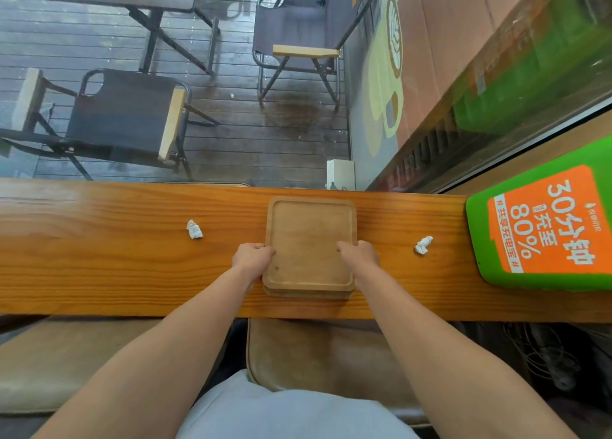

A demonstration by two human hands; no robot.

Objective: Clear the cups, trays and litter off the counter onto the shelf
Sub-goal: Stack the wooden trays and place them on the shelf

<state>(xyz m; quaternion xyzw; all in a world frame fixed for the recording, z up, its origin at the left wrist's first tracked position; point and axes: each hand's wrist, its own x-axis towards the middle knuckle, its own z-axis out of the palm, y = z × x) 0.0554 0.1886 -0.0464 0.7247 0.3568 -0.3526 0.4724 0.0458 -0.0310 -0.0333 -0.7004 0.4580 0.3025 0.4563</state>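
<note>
A stack of square wooden trays (309, 236) lies on the long wooden counter (99, 266), near its middle. My left hand (252, 256) grips the stack's left edge and my right hand (359, 252) grips its right edge, thumbs over the rim. The top tray holds nothing. One crumpled white paper ball (194, 229) lies on the counter to the left of the trays. Another crumpled paper ball (423, 245) lies to their right. No cups show.
A green charging station with an orange label (543, 220) stands at the counter's right end. A window behind the counter shows a wet deck with folding chairs (129, 120) and a table. Padded stools (318, 352) sit below the counter's near edge.
</note>
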